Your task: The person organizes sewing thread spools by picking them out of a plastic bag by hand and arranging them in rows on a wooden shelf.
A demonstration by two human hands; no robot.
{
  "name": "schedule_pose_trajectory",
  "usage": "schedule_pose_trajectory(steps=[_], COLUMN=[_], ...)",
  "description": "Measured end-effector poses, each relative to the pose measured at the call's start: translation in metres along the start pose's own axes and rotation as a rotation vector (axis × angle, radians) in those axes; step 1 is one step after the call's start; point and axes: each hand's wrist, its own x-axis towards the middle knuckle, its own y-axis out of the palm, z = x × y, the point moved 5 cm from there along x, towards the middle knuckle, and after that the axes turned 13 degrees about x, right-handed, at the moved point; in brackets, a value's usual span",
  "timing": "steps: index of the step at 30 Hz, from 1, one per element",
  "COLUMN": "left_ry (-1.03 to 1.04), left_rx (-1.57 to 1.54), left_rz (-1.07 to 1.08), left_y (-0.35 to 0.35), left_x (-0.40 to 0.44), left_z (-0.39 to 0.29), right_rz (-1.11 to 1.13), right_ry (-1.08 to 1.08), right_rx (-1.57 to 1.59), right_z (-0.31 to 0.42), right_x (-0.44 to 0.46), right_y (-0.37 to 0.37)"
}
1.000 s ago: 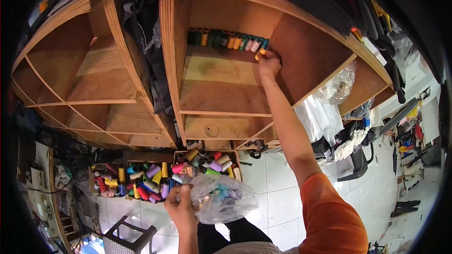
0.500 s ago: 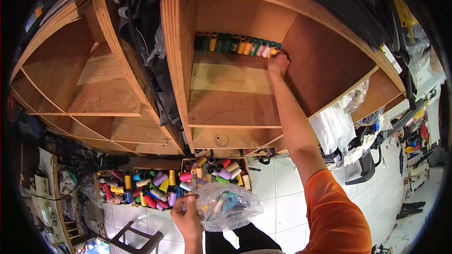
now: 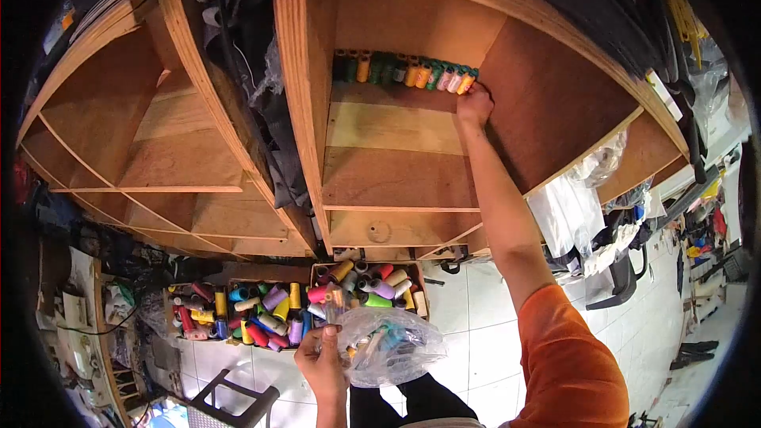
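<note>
Deep in the wooden shelf compartment, a row of thread spools (image 3: 418, 74) in green, orange and pink stands against the back panel. My right hand (image 3: 475, 105) is at the row's right end, its fingers closed on a yellow-orange thread spool (image 3: 466, 82); the fingertips are partly hidden. Lower down, my left hand (image 3: 323, 361) pinches the edge of a clear plastic bag (image 3: 396, 357). Through its film I see several small spools, some teal and some orange, blurred by the plastic.
Boxes full of colourful thread cones (image 3: 277, 309) sit on the floor below the wooden shelf unit (image 3: 396, 178). A dark stool (image 3: 234, 400) stands at lower left. Plastic bags (image 3: 567, 214) hang at the shelf's right side. Dark cloth (image 3: 254, 87) fills the gap between compartments.
The view has shifted slightly. My right hand stays at the right end of the row, its wrist a little lower against the spool. My left hand still holds the bag.
</note>
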Motion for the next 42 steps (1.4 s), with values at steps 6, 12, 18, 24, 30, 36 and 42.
schedule_pose_trajectory(steps=[6,12,18,24,30,36,42], left_ry=[-0.058,-0.025,0.056,0.115,0.199,0.176,0.164], left_rx=[0.006,-0.045,-0.022,-0.114,-0.043,-0.083,-0.120], left_rz=[-0.023,-0.008,0.057,0.081,0.091,0.107,0.088], left_y=[-0.002,-0.004,-0.005,-0.002,-0.009,-0.008,-0.018], left_x=[-0.004,-0.004,-0.018,-0.034,-0.053,-0.059,-0.058], left_z=[-0.002,-0.030,-0.072,-0.091,-0.105,-0.106,-0.103], right_rz=[0.029,0.433,1.826,1.768,1.330,1.479,1.428], right_ry=[-0.031,0.266,0.626,-0.042,-0.212,-0.047,-0.225], right_rx=[-0.119,0.865,1.371,0.225,0.294,-0.119,0.080], right_z=[0.006,0.050,0.173,0.153,0.101,0.085,0.098], right_x=[-0.005,-0.082,-0.254,-0.391,-0.428,-0.437,-0.434], right_y=[-0.009,-0.051,-0.187,-0.160,-0.115,-0.099,-0.119])
